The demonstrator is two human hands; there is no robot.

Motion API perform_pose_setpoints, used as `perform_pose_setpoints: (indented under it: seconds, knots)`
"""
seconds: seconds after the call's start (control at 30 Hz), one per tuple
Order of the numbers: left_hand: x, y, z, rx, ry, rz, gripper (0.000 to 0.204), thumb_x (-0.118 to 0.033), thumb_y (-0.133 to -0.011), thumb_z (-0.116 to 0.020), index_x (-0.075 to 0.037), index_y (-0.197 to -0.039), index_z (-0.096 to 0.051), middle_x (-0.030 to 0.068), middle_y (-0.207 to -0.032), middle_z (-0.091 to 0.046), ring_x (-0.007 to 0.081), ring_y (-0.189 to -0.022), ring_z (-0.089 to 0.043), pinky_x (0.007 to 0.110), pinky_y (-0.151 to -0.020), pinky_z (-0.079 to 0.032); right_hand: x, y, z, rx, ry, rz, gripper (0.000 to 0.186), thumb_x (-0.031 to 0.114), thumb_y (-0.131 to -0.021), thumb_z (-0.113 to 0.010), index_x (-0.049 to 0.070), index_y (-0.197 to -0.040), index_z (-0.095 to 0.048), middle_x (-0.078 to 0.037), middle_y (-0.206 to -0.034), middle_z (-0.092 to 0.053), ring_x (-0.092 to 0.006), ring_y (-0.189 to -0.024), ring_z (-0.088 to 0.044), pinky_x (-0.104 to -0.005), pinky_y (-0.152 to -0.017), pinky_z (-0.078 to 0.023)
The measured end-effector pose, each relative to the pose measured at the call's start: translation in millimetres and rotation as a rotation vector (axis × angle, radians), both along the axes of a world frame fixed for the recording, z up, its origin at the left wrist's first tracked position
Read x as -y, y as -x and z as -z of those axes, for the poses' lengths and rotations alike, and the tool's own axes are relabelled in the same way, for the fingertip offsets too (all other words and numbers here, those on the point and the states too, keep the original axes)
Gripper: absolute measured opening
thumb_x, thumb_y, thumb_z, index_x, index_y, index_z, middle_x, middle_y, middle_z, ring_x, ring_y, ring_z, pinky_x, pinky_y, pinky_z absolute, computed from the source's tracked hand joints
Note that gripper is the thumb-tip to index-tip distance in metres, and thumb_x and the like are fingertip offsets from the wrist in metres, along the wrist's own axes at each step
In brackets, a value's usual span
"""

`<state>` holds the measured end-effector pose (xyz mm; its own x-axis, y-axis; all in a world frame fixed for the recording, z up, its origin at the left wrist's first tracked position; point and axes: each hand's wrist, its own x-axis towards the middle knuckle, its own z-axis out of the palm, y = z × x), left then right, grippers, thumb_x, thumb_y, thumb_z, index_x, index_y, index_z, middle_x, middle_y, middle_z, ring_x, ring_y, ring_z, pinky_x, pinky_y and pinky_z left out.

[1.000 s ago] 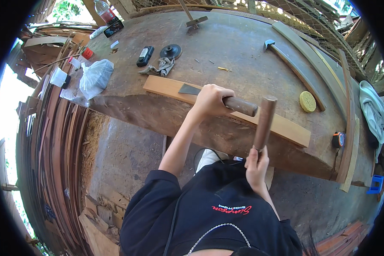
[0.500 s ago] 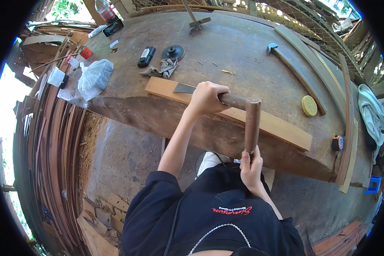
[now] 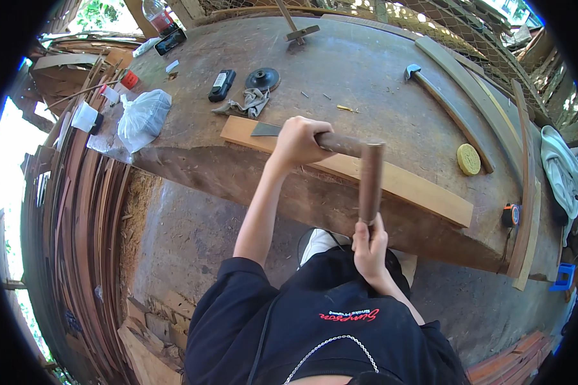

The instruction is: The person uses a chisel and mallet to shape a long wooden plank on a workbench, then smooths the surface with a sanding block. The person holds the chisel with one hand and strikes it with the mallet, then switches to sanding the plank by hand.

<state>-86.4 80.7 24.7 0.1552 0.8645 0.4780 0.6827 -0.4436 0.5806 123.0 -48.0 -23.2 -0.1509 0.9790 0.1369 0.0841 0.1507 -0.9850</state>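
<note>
My left hand [image 3: 295, 142] is closed round a chisel, whose wooden handle [image 3: 341, 143] sticks out to the right. The chisel's wide, flat grey blade [image 3: 266, 129] lies over the left part of a long light-brown board [image 3: 398, 189]. In my right hand [image 3: 370, 249] is the lower end of a round wooden mallet [image 3: 370, 186], pointing away from me. The mallet's far end overlaps the butt of the chisel handle; whether they touch, I cannot tell. The board rests along the near edge of the workbench [image 3: 366, 77].
Beyond the board are a grey rag [image 3: 255, 101], black disc [image 3: 262, 79] and black case [image 3: 221, 85]. A tied plastic bag [image 3: 144, 119] sits left. Rightward lie a hammer [image 3: 449, 115], yellow roll [image 3: 469, 159] and tape measure [image 3: 510, 215]. Timber strips [image 3: 70, 250] stack at far left.
My left hand and the chisel have slid left along the board, the blade reaching nearer its left end. My right hand and the mallet have moved slightly left too.
</note>
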Motion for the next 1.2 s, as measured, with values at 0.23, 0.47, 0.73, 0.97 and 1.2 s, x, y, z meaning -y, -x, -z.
perform_pose_setpoints:
  seconds: [0.23,0.47,0.73,0.97,1.2]
  knots:
    - [1.2,14.6,-6.0,0.023,-0.033,0.059,0.018,-0.010,-0.055,-0.074,-0.002,-0.064,-0.061,0.0095,-0.052,-0.052,0.0172,-0.045,-0.050,0.026,-0.047,-0.039,-19.5,12.2,-31.2,-0.630,-0.219,0.307,0.036,0.041,-0.094,-0.037,0.011,-0.076,-0.030,0.002,-0.053,-0.031,-0.0058,-0.037,-0.028,-0.0226,-0.037,-0.025]
    - [1.4,31.6,-1.0,-0.021,-0.013,0.051,0.015,-0.008,-0.054,-0.072,-0.003,-0.063,-0.061,0.0093,-0.052,-0.053,0.0174,-0.045,-0.052,0.025,-0.047,-0.040,-4.4,29.2,18.1,-0.073,0.090,0.015,0.021,0.019,-0.092,-0.046,-0.002,-0.092,-0.047,-0.007,-0.063,-0.051,-0.0170,-0.052,-0.045,-0.0280,-0.050,-0.035]
    - [-0.3,33.0,-1.1,0.006,0.016,0.038,0.021,-0.017,-0.054,-0.075,-0.005,-0.065,-0.061,0.0114,-0.054,-0.053,0.0276,-0.051,-0.054,0.029,-0.049,-0.042,-34.1,38.0,-27.0,-0.627,-0.380,0.299,0.035,0.046,-0.093,-0.036,0.011,-0.086,-0.030,0.001,-0.053,-0.031,-0.0083,-0.033,-0.029,-0.0227,-0.036,-0.031]
    - [-2.2,44.3,0.7,-0.031,0.032,-0.001,0.021,-0.018,-0.054,-0.075,-0.005,-0.065,-0.061,0.0112,-0.055,-0.055,0.0277,-0.052,-0.056,0.029,-0.050,-0.043,-18.3,33.3,0.6,0.083,-0.036,-0.059,0.022,0.020,-0.089,-0.052,-0.002,-0.091,-0.048,-0.015,-0.063,-0.053,-0.0190,-0.055,-0.057,-0.0311,-0.050,-0.041]
    - [-0.5,47.4,2.9,-0.005,-0.005,0.031,0.018,-0.012,-0.054,-0.073,-0.004,-0.064,-0.060,0.0097,-0.052,-0.051,0.0209,-0.047,-0.052,0.027,-0.048,-0.040,-38.1,17.7,-34.0,-0.603,-0.258,0.292,0.042,0.049,-0.089,-0.044,0.008,-0.093,-0.036,0.000,-0.057,-0.037,-0.0055,-0.041,-0.033,-0.0209,-0.040,-0.032]
